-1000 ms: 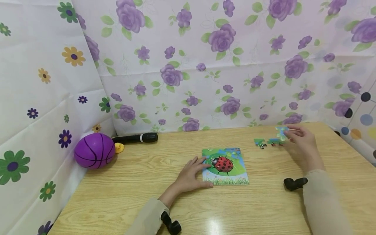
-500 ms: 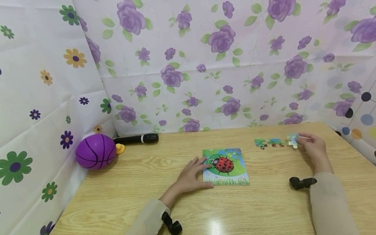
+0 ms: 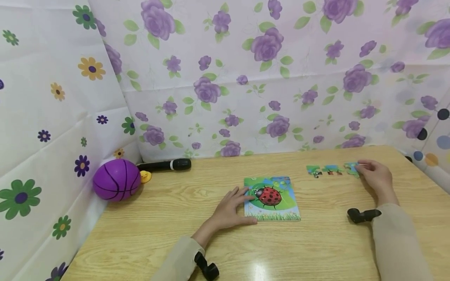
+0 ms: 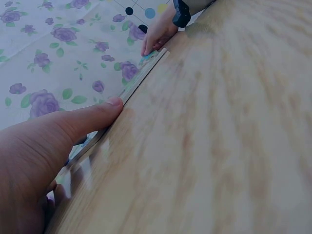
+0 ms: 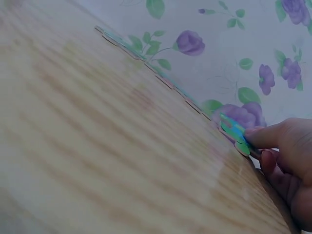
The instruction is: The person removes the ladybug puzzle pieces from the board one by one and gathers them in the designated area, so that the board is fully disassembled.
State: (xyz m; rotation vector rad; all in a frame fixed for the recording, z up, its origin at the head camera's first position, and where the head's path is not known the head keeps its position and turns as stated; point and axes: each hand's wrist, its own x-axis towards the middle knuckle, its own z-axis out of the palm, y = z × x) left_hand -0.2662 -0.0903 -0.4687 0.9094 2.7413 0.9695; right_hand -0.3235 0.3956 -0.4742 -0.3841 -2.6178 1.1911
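Note:
In the head view, a square ladybug puzzle [image 3: 277, 208] lies on the table at the middle. My left hand [image 3: 228, 210] rests at its left side with the fingers spread over the picture. The left thumb [image 4: 105, 113] touches the puzzle's near edge in the left wrist view. At the far right, my right hand [image 3: 379, 178] pinches a blue-and-green jigsaw piece [image 5: 233, 130] between thumb and fingers, and the piece is tilted off the table. To its left two more jigsaw pieces lie in a row, a green piece [image 3: 312, 169] and a blue-and-red piece [image 3: 331, 168].
A purple ball [image 3: 116, 180] sits at the table's left edge. Beside it are a small yellow rubber duck [image 3: 145, 176] and a black microphone-like stick [image 3: 163, 165] by the back wall. Flowered cloth [image 3: 225, 117] hangs behind the wooden table [image 3: 302, 249].
My right hand has moved right with the jigsaw piece, to the right end of the row, and the piece has turned in the fingers. My left hand stays on the puzzle.

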